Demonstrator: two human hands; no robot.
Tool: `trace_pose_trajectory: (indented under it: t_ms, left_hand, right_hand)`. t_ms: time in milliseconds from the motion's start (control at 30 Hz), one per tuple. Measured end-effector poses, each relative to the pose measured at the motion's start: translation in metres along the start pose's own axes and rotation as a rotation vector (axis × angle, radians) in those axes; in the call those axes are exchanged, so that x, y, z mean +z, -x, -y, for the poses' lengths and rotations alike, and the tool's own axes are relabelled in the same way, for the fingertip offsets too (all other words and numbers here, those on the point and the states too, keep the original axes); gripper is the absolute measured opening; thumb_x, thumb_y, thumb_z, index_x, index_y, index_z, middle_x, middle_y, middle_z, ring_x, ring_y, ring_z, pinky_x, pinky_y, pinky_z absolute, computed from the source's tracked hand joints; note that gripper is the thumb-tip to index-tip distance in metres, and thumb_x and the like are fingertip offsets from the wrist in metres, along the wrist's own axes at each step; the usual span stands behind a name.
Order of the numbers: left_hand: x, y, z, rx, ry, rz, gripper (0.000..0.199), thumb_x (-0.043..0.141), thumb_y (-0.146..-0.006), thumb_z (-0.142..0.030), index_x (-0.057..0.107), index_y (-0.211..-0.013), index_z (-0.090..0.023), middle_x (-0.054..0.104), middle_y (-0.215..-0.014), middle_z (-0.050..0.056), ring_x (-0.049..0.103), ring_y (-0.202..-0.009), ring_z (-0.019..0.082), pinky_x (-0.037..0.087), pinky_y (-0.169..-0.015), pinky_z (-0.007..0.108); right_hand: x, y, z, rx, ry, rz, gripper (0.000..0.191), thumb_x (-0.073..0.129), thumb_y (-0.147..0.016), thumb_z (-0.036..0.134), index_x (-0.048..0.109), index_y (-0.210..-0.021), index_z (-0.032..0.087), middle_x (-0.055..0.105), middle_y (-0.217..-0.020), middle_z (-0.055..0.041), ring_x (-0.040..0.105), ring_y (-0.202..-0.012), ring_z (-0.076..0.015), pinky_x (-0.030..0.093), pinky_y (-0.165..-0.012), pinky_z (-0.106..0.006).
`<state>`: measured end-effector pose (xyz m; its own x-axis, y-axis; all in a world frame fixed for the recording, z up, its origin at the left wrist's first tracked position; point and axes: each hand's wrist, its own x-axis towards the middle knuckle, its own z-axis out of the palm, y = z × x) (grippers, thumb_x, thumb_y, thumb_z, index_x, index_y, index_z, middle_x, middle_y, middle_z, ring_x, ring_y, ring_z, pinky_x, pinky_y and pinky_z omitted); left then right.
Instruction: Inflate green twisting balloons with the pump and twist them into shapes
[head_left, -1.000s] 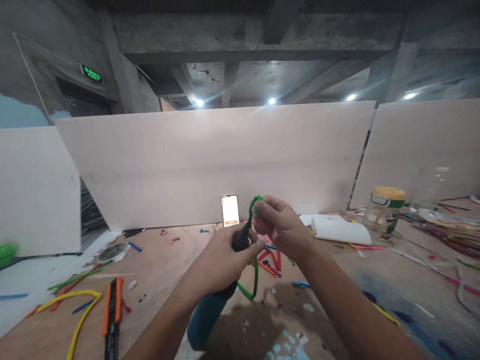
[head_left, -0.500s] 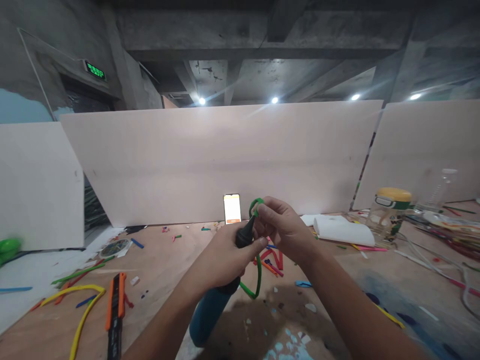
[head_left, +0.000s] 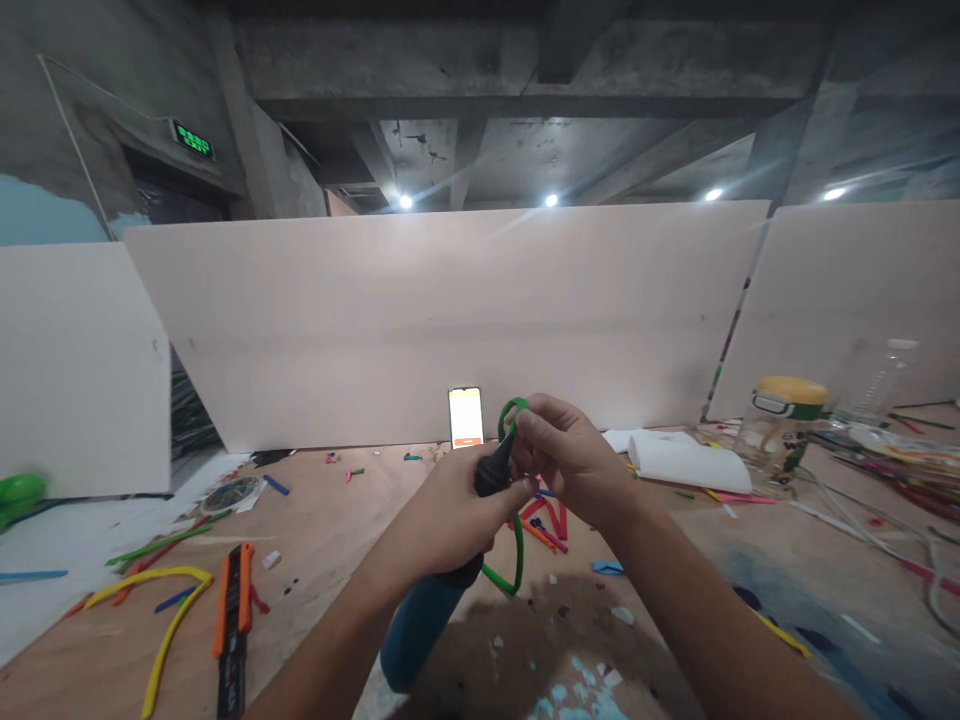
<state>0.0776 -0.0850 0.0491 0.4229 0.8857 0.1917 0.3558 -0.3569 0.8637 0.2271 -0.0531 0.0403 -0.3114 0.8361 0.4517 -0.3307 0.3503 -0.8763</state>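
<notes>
The phone (head_left: 466, 417) stood lit and upright before a pale board (head_left: 450, 320), and both hands were at work on the person's side of the phone. The left hand (head_left: 450, 510) was wrapped round the dark neck of the pump (head_left: 424, 625), its thumb reaching across. The pump slanted, blue end lowest and nearest the person, with its black nozzle (head_left: 493, 472) pointing up just right of the phone. Slightly farther right of the phone, the right hand (head_left: 566, 440) pinched a green balloon (head_left: 519, 550) between thumb and finger, close by the nozzle's tip; whether the balloon's mouth was over the tip, I couldn't tell. The balloon made a small loop just right of the phone, and a bend of it hung lower, nearer the person. On the table (head_left: 330, 510), red strips (head_left: 562, 520) lay right of the phone and closer in. Well left of the phone, also closer in, lay a yellow balloon (head_left: 184, 574) and an orange-edged cutter (head_left: 234, 610). Well right of the phone were a paper roll (head_left: 686, 460) and a yellow-lidded cup (head_left: 780, 430)
</notes>
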Motion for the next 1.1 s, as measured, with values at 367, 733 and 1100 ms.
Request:
trace_pose_trajectory:
  t_ms: [367, 733, 1100]
  left_hand:
    - [0.0002, -0.0004, 0.0012, 0.008, -0.040, 0.011, 0.021, 0.051, -0.081, -0.037, 0.048, -0.070, -0.020, 0.046, -0.051, -0.005, 0.047, -0.041, 0.010, 0.037, -0.042, 0.021]
    - [-0.0014, -0.0018, 0.0032, 0.013, -0.035, 0.015, 0.027, 0.049, -0.082, -0.044, 0.048, -0.072, -0.020, 0.049, -0.058, -0.004, 0.049, -0.043, 0.010, 0.038, -0.042, 0.022]
    - [-0.0036, -0.0028, 0.0051, 0.008, -0.060, -0.011, 0.038, 0.047, -0.082, -0.051, 0.048, -0.064, -0.018, 0.045, -0.046, -0.003, 0.047, -0.042, 0.011, 0.036, -0.042, 0.021]
  right_hand:
    - [-0.0015, -0.0002, -0.0006, 0.005, -0.008, 0.028, 0.018, 0.067, -0.078, 0.036, 0.062, -0.073, 0.020, 0.047, -0.053, 0.0052, 0.047, -0.051, -0.0090, 0.036, -0.052, -0.023]
    - [-0.0026, -0.0008, -0.0018, -0.015, 0.013, 0.049, 0.015, 0.069, -0.076, 0.035, 0.065, -0.076, 0.020, 0.052, -0.057, 0.0044, 0.048, -0.055, -0.0090, 0.039, -0.055, -0.023]
    - [-0.0053, -0.0039, -0.0057, 0.008, 0.041, 0.084, 0.012, 0.072, -0.073, 0.031, 0.066, -0.074, 0.020, 0.059, -0.066, 0.0015, 0.052, -0.061, -0.0120, 0.041, -0.058, -0.026]
